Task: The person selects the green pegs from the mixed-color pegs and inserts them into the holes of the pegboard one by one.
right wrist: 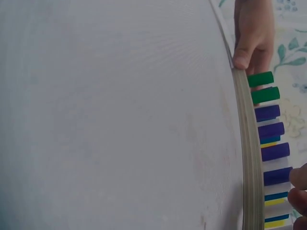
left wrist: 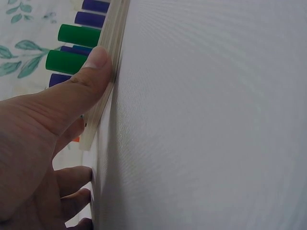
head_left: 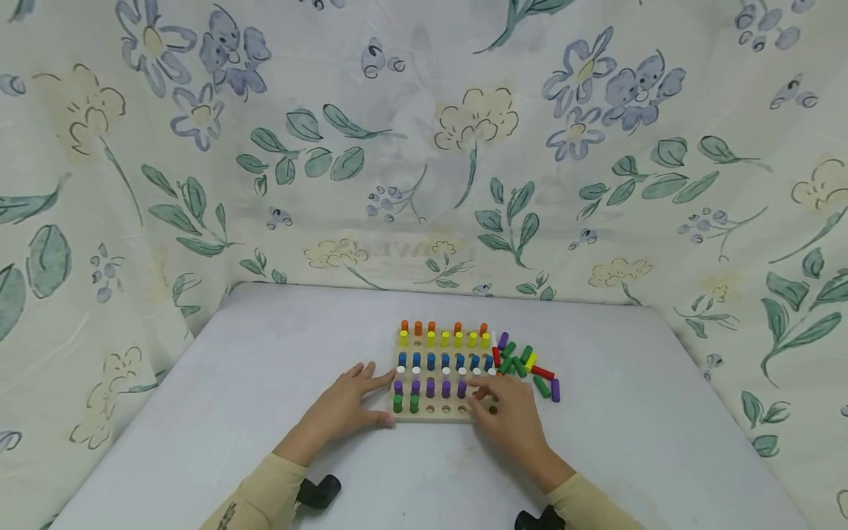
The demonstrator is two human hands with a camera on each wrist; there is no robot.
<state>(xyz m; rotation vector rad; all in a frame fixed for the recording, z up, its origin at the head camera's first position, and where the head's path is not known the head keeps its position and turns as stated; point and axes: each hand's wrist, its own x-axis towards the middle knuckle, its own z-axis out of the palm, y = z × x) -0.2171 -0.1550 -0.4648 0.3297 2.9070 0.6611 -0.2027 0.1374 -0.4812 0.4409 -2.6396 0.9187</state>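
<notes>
A wooden pegboard (head_left: 430,417) holds rows of coloured pegs: orange, yellow, blue, white, purple and green. My left hand (head_left: 351,401) steadies the board's left side, its thumb on the near edge beside the green pegs (left wrist: 72,62), the other fingers spread along the table. My right hand (head_left: 513,416) is over the board's right part, fingers curled. In the right wrist view its fingertips (right wrist: 298,177) are at the top end of a purple peg (right wrist: 277,176) standing in its row. In the head view the fingers hide that peg.
Loose pegs in green, red, purple and yellow lie in a pile right of the board, among them a red peg (head_left: 543,373) and a purple peg (head_left: 555,390). The white table (head_left: 265,353) meets a floral cloth backdrop (head_left: 411,184) at its far edge.
</notes>
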